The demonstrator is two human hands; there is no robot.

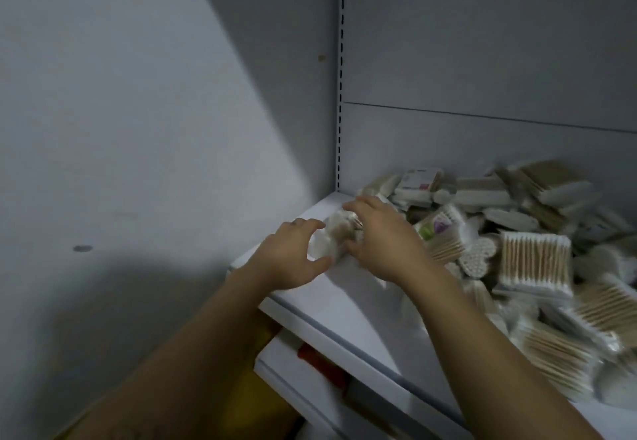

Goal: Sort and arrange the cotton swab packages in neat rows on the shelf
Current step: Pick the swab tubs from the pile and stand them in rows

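Note:
A white shelf [348, 315] carries a loose heap of cotton swab packages [534, 260] on its right part, piled at many angles. At the shelf's left end sits one blurred package [336, 236] between my two hands. My left hand [293, 260] curls round its left side, thumb in front and fingers behind. My right hand [382, 239] grips its right side with bent fingers. A package with a green and purple label [436, 226] lies just right of my right hand.
A grey wall [138, 112] closes the left side. The shelf's back panel [482, 60] has a slotted upright [341, 77] at its left corner. A lower shelf [310, 391] holds red and yellow goods under the front edge.

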